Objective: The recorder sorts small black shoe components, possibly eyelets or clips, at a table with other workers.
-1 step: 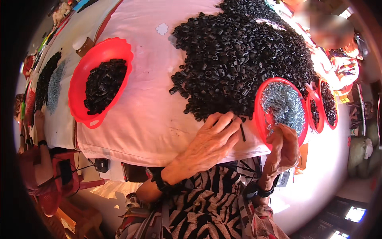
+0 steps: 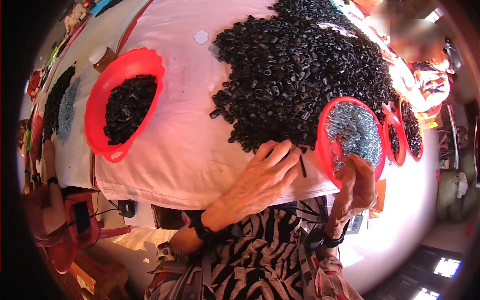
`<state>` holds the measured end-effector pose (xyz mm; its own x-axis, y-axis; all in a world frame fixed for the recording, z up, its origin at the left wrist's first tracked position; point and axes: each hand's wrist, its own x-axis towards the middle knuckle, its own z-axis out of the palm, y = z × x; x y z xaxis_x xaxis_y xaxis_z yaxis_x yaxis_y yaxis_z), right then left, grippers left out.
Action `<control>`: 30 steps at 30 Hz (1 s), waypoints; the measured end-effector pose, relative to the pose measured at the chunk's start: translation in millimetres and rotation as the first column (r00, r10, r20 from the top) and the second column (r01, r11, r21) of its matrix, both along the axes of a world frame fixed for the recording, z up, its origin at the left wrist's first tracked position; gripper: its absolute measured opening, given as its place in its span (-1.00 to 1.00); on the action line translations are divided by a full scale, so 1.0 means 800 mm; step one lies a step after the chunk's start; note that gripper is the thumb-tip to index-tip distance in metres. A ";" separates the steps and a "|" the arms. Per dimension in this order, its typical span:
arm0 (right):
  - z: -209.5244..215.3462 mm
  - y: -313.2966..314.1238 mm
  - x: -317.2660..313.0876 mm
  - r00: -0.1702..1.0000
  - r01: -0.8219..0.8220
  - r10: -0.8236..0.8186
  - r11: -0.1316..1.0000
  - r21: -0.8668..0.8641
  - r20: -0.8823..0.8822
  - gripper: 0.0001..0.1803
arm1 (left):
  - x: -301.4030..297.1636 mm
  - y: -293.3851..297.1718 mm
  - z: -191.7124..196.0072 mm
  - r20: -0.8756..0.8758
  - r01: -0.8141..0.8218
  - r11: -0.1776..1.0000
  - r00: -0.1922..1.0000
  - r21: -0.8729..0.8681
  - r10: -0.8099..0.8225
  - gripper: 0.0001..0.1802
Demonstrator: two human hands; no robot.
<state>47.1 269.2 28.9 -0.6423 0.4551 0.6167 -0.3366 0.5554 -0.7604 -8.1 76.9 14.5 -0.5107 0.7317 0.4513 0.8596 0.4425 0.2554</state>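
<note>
A big heap of small black tube-shaped parts (image 2: 300, 65) covers the far half of the pink-clothed table (image 2: 185, 150). My left hand (image 2: 265, 175) lies palm down at the heap's near edge, fingers stretched out and touching the nearest parts. A thin black stick (image 2: 302, 166) lies just beside its fingertips. My right hand (image 2: 356, 185) hovers at the near rim of a red bowl (image 2: 322, 145) of small silvery metal pieces (image 2: 352, 131), fingers bunched together; whether they pinch a piece is hidden. Both wrists carry dark bands.
A larger red bowl (image 2: 97, 107) holding black parts stands at the left, with a brown white-lidded jar (image 2: 102, 57) behind it. Two more red bowls (image 2: 397, 150) sit far right. Other people sit at the left (image 2: 47, 160) and back right. A red chair (image 2: 85, 220) stands below the table edge.
</note>
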 end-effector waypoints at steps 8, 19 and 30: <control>0.025 0.034 0.002 0.962 0.144 -0.182 0.972 0.187 0.205 -0.83 | -0.003 -0.015 0.003 -0.050 -0.059 0.998 0.997 0.024 0.060 -0.73; 0.024 0.043 -0.016 0.785 -0.175 -0.210 0.827 0.534 0.582 -0.82 | -0.017 -0.059 0.000 -0.014 -0.303 0.935 0.950 0.186 0.311 -0.74; 0.010 0.039 -0.059 0.886 -0.186 -0.085 0.836 0.516 0.457 -0.84 | -0.019 -0.072 -0.005 0.108 -0.467 0.815 0.881 0.344 0.460 -0.75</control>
